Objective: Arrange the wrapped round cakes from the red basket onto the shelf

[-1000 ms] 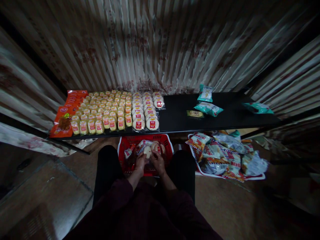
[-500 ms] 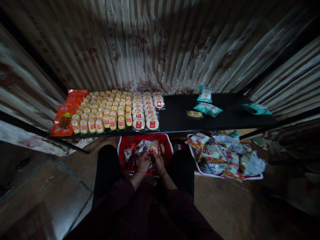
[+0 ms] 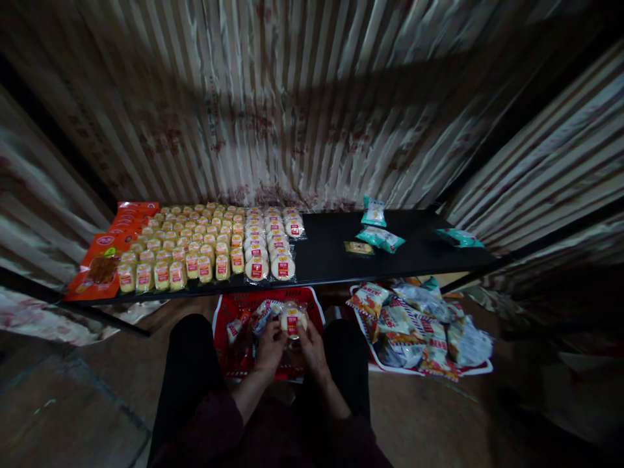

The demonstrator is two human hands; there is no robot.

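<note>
Gripping a wrapped round cake (image 3: 292,323) between left hand (image 3: 270,348) and right hand (image 3: 313,351) over a red basket (image 3: 225,304) of packets (image 3: 234,330), a person (image 3: 214,419) faces a black shelf (image 3: 324,250) where two columns of matching cakes (image 3: 256,268) look filled, a third column (image 3: 294,226) apparently just begun.

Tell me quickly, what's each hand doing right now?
Left hand: closed, holding a round red-labelled packet by its left side.
Right hand: closed, holding the same packet's right side.
</note>
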